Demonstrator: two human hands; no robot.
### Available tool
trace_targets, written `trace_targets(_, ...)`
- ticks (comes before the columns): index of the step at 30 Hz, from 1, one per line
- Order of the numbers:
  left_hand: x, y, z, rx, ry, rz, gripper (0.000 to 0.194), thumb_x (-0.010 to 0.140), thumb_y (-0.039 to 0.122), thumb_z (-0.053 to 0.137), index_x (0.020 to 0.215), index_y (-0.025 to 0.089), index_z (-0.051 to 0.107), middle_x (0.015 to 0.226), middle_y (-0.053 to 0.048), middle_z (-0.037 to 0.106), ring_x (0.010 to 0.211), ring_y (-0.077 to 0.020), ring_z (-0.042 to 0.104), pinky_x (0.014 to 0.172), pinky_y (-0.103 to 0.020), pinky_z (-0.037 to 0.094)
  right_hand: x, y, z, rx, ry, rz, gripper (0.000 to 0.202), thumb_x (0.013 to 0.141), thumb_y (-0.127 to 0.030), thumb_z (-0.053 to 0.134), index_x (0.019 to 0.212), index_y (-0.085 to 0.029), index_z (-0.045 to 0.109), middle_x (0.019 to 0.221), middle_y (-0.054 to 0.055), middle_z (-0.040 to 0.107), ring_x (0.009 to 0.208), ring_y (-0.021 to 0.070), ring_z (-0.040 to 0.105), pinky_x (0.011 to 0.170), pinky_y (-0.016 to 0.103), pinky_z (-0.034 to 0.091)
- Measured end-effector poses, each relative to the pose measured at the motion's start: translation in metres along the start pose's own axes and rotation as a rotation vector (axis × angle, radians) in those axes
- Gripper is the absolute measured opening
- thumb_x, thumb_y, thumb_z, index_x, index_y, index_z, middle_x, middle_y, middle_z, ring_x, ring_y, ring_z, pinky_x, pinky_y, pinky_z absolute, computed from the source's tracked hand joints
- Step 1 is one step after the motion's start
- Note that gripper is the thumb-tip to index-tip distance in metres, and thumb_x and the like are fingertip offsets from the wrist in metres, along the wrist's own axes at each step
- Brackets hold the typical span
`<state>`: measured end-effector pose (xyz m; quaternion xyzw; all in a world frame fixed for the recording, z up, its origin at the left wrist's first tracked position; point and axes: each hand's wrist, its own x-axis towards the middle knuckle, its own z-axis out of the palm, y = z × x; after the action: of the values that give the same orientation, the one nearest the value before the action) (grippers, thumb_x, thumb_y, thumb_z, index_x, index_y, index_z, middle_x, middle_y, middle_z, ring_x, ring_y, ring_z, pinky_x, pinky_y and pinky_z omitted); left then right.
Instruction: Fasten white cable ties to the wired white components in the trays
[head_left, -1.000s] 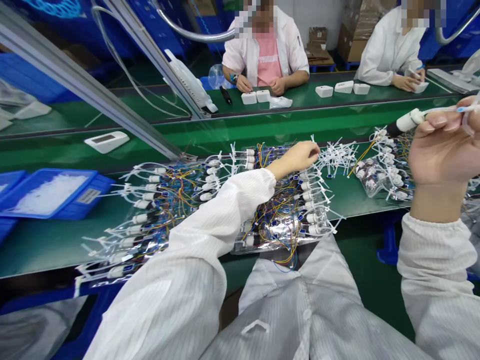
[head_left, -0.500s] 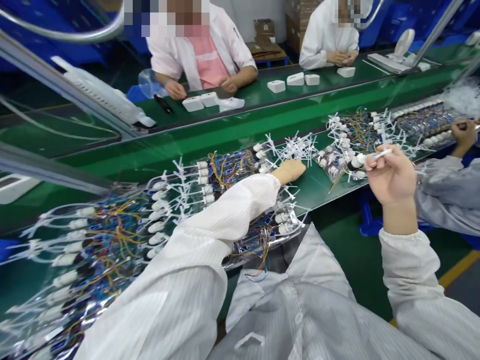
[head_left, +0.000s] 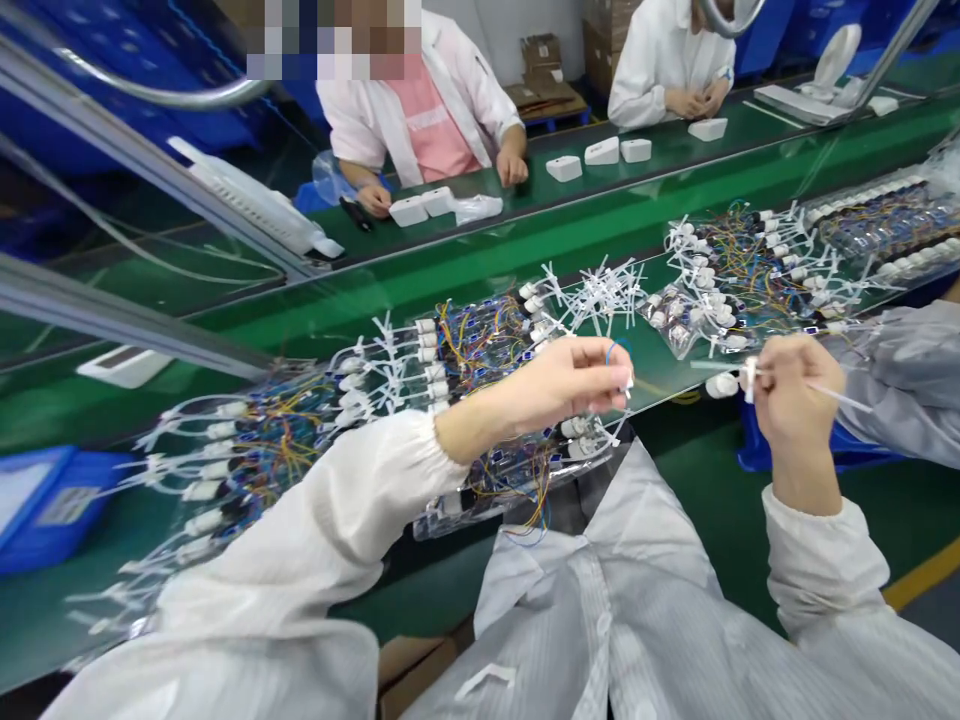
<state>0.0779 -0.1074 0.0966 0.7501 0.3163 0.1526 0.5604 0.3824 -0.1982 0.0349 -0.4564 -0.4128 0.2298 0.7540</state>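
Note:
Over the near edge of the bench, my left hand [head_left: 559, 385] pinches a small white connector [head_left: 627, 384] between thumb and fingers. A blue wire loops above its fingertips, and a thin yellow wire trails to the right. My right hand [head_left: 801, 385] is closed on a white cable tie [head_left: 840, 398], whose strip sticks out on both sides. A white plastic piece shows at its fingertips, and a white cylindrical part [head_left: 722, 385] hangs just left of it. Below and behind my left hand lie bagged wire assemblies [head_left: 484, 335] with white ends.
A pile of loose white cable ties [head_left: 606, 292] lies on the green bench [head_left: 660, 375]. More wired assemblies [head_left: 739, 255] are at the right, others at the left near a blue bin [head_left: 56, 510]. Across the divider, two people sit by white housings [head_left: 564, 168].
My left hand has come back from beside the cable tie pile and now pinches the connector. My right hand has lowered, with the cable tie turned sideways. The view has shifted slightly.

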Motion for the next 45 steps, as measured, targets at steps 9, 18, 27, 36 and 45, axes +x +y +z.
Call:
trace_targets(9, -0.147, -0.025, 0.073, -0.98, 0.263, -0.117, 0.066, 0.075, 0.066, 0.12, 0.079, 0.018, 0.075, 0.07, -0.001, 0.073, 0.05, -0.0091, 0.06, 0.051, -0.02, 0.051, -0.059, -0.046, 0.02, 0.37, -0.54, 0.412, 0.035, 0.115, -0.059, 0.083, 0.095, -0.033, 0.071, 0.052, -0.014, 0.031, 0.034, 0.0101, 0.016, 0.039, 0.027, 0.028)
trace_targets(18, -0.167, -0.086, 0.137, -1.025, 0.963, -0.09, 0.057, 0.067, 0.053, 0.125, 0.09, 0.019, 0.085, 0.098, -0.005, 0.09, 0.078, -0.0174, 0.083, 0.074, -0.027, 0.069, -0.138, -0.015, 0.093, 0.052, -1.246, 0.703, 0.027, 0.111, -0.045, 0.086, 0.099, -0.028, 0.07, 0.065, -0.007, 0.063, 0.053, 0.0121, 0.049, 0.051, 0.022, 0.038)
trace_targets(27, -0.164, -0.112, 0.143, -0.835, 1.099, 0.009, 0.044, 0.083, 0.052, 0.119, 0.097, 0.02, 0.092, 0.109, -0.009, 0.094, 0.097, -0.0223, 0.089, 0.093, -0.034, 0.071, -0.157, -0.016, 0.117, 0.066, -0.871, 0.486, 0.005, 0.096, -0.026, 0.1, 0.098, -0.03, 0.099, 0.084, 0.004, 0.087, 0.058, 0.0159, 0.072, 0.051, 0.024, 0.053)
trace_targets(36, -0.16, -0.101, 0.135, -0.697, 1.119, 0.154, 0.024, 0.087, 0.038, 0.116, 0.092, 0.025, 0.096, 0.099, -0.009, 0.095, 0.094, -0.0238, 0.091, 0.089, -0.034, 0.073, -0.163, -0.012, 0.122, -0.061, -0.788, 0.365, 0.006, 0.097, -0.022, 0.097, 0.097, -0.028, 0.098, 0.074, -0.001, 0.073, 0.055, 0.0122, 0.061, 0.05, 0.023, 0.05)
trace_targets(45, -0.165, -0.094, 0.131, -0.584, 1.125, 0.145, 0.016, 0.091, 0.033, 0.113, 0.097, 0.031, 0.099, 0.101, -0.007, 0.096, 0.098, -0.0275, 0.094, 0.092, -0.041, 0.077, -0.171, -0.01, 0.127, 0.182, -0.708, 0.515, 0.006, 0.102, -0.025, 0.098, 0.099, -0.028, 0.093, 0.104, 0.006, 0.09, 0.045, 0.0068, 0.053, 0.039, 0.021, 0.044)
